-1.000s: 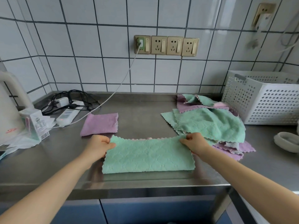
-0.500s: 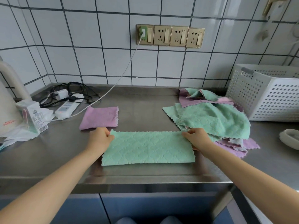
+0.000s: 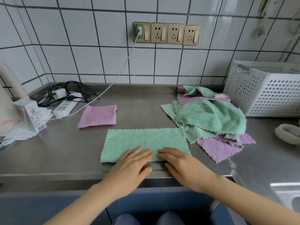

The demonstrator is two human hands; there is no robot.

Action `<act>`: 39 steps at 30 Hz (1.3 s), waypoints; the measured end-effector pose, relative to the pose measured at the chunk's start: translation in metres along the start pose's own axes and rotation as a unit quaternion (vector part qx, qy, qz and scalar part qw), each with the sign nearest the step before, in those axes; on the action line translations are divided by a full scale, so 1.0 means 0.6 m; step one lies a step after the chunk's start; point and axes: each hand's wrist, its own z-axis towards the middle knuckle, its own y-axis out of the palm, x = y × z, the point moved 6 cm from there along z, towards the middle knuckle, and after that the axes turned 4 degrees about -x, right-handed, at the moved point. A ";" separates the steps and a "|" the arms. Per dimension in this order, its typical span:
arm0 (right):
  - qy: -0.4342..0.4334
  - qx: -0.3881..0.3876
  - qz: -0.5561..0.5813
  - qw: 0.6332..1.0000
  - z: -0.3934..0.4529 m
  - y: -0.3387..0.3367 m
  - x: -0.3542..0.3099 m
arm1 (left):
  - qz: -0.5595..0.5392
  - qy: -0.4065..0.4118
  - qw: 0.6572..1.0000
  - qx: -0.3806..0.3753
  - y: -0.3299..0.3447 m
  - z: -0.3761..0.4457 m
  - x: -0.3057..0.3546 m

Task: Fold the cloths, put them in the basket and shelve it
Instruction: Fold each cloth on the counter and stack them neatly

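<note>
My left hand [image 3: 133, 163] lies flat, fingers straight, on the near edge of the green cloth [image 3: 144, 142], gripping nothing. My right hand [image 3: 181, 163] lies the same way just beside it, fingers straight and pressing the cloth's near edge, palm over the counter's front lip. The fingertips of the two hands are nearly touching at the middle of the cloth.

The green cloth is folded to a long strip, spread flat on the steel counter [image 3: 65, 151], near the front edge and roughly centred. Its right end touches the heap of unfolded cloths [image 3: 211, 117], green and purple mixed, which lies to the right and reaches toward the far wall. A purple cloth [image 3: 97, 116], folded to a small square, lies flat to the far left of the green strip, apart from it.

The white perforated basket [image 3: 267, 95] stands on the counter at far right, against the tiled wall, just beside the heap. Whether it holds anything cannot be seen.

At far left: a white power strip [image 3: 65, 107] with black cables around it, a white lead running up to the leftmost of four wall sockets [image 3: 167, 33], a small carton [image 3: 30, 116] and part of a white kettle [image 3: 6, 101]. At the right edge lies a pale rounded object [image 3: 287, 133], only partly in view.
</note>
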 end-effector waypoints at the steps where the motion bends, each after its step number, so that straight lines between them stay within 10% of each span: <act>1: 0.001 -0.002 -0.005 1.000 -0.008 0.001 0.008 | 0.001 -0.005 1.000 -0.004 0.002 -0.008 -0.011; 15: 0.011 0.050 -0.111 0.993 -0.042 -0.040 0.046 | 0.037 -0.182 0.982 0.030 -0.047 -0.076 -0.095; 23: 0.014 0.090 -0.033 0.995 -0.039 -0.069 -0.039 | -0.076 -0.014 0.994 0.079 -0.003 0.004 0.076; 32: 0.128 0.071 0.221 0.964 -0.058 -0.079 0.053 | -0.377 -0.003 0.926 0.026 -0.036 -0.030 0.007; 39: 0.094 -0.045 0.272 0.957 0.014 -0.011 0.022 | -0.395 -0.030 0.918 0.028 -0.046 -0.057 -0.038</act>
